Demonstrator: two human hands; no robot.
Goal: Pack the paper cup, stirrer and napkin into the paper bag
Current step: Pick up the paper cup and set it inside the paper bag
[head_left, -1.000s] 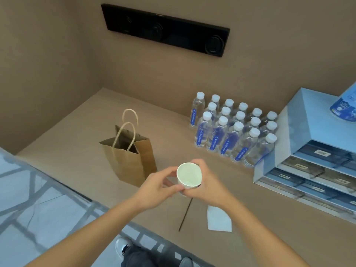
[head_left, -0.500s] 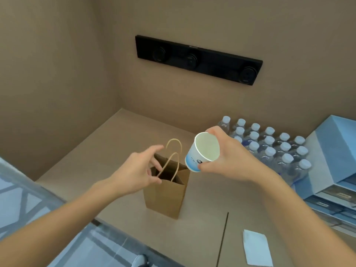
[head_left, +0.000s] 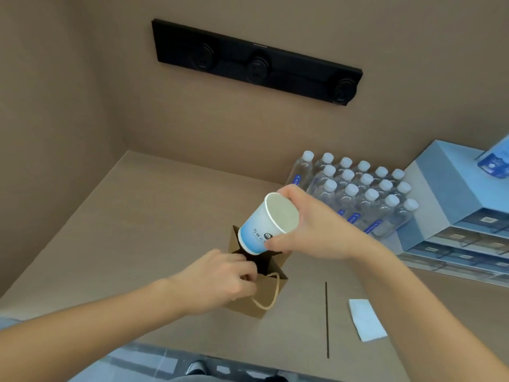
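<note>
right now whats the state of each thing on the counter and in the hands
paper cup: empty, tilted, base at bag mouth
paper bag: upright, open
stirrer: flat on counter, unpacked
napkin: flat on counter, unpacked
right hand: gripping cup
left hand: holding bag's rim open
water bottles: upright, capped

water bottles (head_left: 366,194), drawer unit (head_left: 451,216)
</note>
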